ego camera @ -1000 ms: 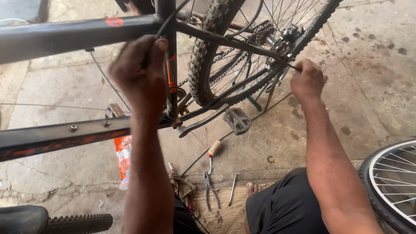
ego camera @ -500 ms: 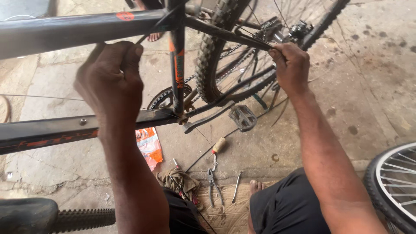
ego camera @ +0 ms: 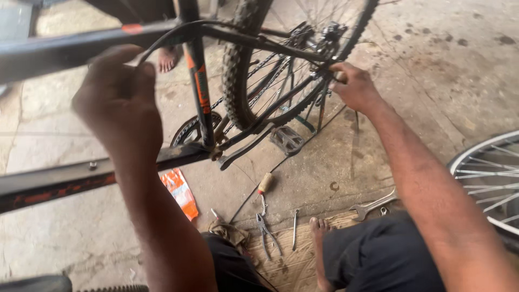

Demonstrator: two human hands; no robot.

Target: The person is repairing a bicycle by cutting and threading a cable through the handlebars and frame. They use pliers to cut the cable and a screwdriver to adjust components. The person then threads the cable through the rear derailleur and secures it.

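Stained concrete floor [ego camera: 432, 70] fills the background, and a black bicycle frame [ego camera: 65, 51] with orange markings stands over it, close to the camera. Its top tube runs nearly level across the upper left, its long axis pointing from the left edge toward the rear wheel [ego camera: 281, 59], and a second tube crosses lower down, tilted slightly up to the right. The seat tube stands almost upright between them. The knobby rear wheel rises out of the top edge, so its upper half is cut off.

The left hand [ego camera: 116, 103] is raised just under the top tube, curled about a thin black cable [ego camera: 162, 32] that arcs up from it to the frame; the back of the hand faces the camera, so the fingertips and the grip itself are hidden. The right hand [ego camera: 354, 86] is closed at the rear hub, beside the gear mechanism [ego camera: 330, 32], pinching something too small to make out.

A pedal [ego camera: 286, 139] hangs on its crank below the wheel. On the floor near the person's knees lie pliers [ego camera: 266, 230], a wooden-handled screwdriver [ego camera: 265, 184], a spanner [ego camera: 373, 205] and an orange packet [ego camera: 181, 192]. A second wheel [ego camera: 486, 173] is cut off at the right edge. Another person's bare foot [ego camera: 168, 57] shows beyond the frame.
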